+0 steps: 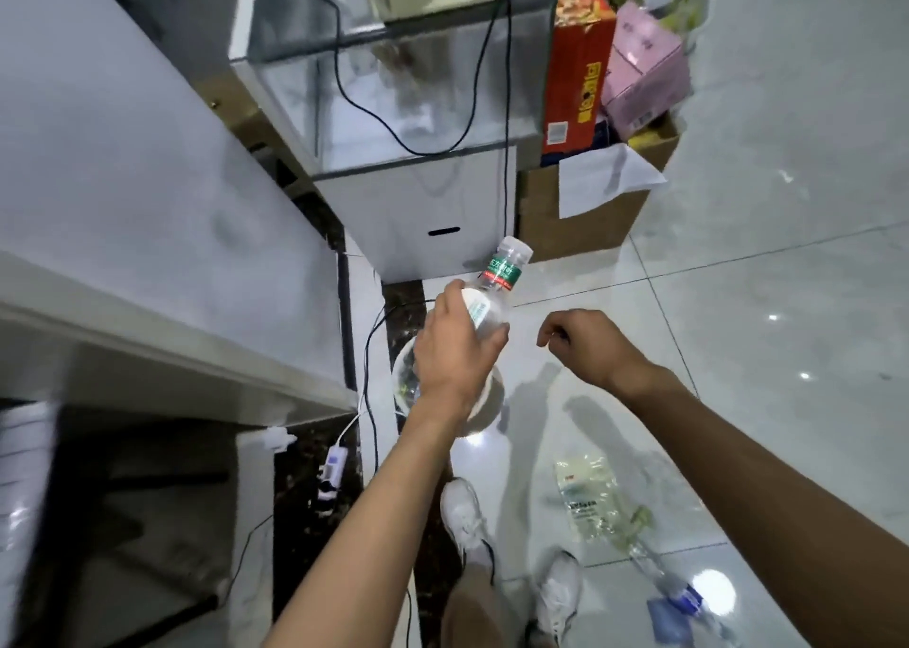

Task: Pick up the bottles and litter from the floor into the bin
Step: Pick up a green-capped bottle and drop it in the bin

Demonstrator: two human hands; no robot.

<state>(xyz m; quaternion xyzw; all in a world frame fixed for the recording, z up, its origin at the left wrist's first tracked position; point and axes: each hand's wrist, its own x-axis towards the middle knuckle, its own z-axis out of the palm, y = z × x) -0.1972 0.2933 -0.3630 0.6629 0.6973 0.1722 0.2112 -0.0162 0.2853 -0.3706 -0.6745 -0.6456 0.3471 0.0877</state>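
Observation:
My left hand (455,352) grips a clear plastic bottle (499,281) with a green label, held tilted directly above a small round bin (492,401) with a clear liner on the floor. The bin is mostly hidden behind my hand and forearm. My right hand (583,345) hovers to the right of the bottle with its fingers curled and nothing in it. A crumpled clear plastic bag (597,502) lies on the tiles near my right foot. Another clear bottle (659,576) with a blue label lies further right and lower.
A white desk (147,204) fills the left. A glass tank (393,81) on a white cabinet (418,214) stands behind the bin, with cardboard boxes (580,214) beside it. Cables and a power strip (332,470) lie on the floor left of the bin. Shiny tiles stretch to the right.

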